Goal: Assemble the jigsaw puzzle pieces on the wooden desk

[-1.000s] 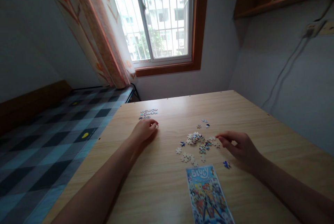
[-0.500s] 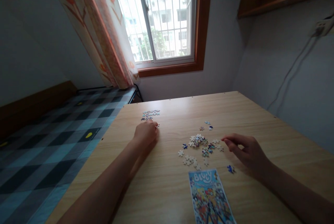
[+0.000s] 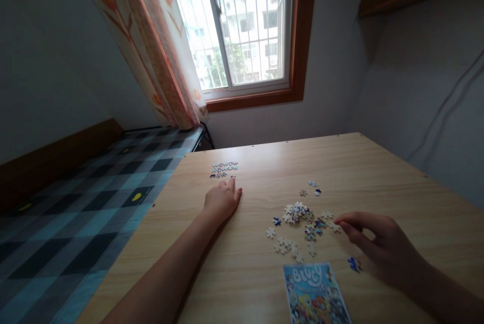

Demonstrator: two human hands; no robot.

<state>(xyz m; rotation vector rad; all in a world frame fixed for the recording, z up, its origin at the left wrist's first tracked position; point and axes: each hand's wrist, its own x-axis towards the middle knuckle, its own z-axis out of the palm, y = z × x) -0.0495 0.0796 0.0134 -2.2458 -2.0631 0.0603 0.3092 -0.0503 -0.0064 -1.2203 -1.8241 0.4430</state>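
My left hand point(image 3: 222, 199) rests on the table with fingers stretched out, its forefinger tip touching a small puzzle piece point(image 3: 233, 178). Just beyond it lie short rows of puzzle pieces point(image 3: 225, 168), set close together. My right hand point(image 3: 372, 236) is closed in a pinch, thumb and forefinger at the right edge of the loose pieces, beside a pale puzzle piece point(image 3: 334, 227). Whether anything is between those fingertips I cannot make out. A heap of puzzle pieces point(image 3: 297, 212) lies in the middle, with face-down pale pieces point(image 3: 284, 246) scattered in front.
A colourful Bluey picture sheet point(image 3: 315, 288) lies at the near side of the wooden table point(image 3: 242, 273). Blue pieces point(image 3: 354, 264) sit near my right wrist, and a few others point(image 3: 316, 192) lie behind the heap. A checked bed point(image 3: 102, 213) adjoins the left; a window point(image 3: 253, 31) is ahead.
My left hand has opened out and drawn back slightly from the rows, uncovering the piece at its fingertip. My right hand keeps its pinch by the loose pieces. The view has shifted a little.
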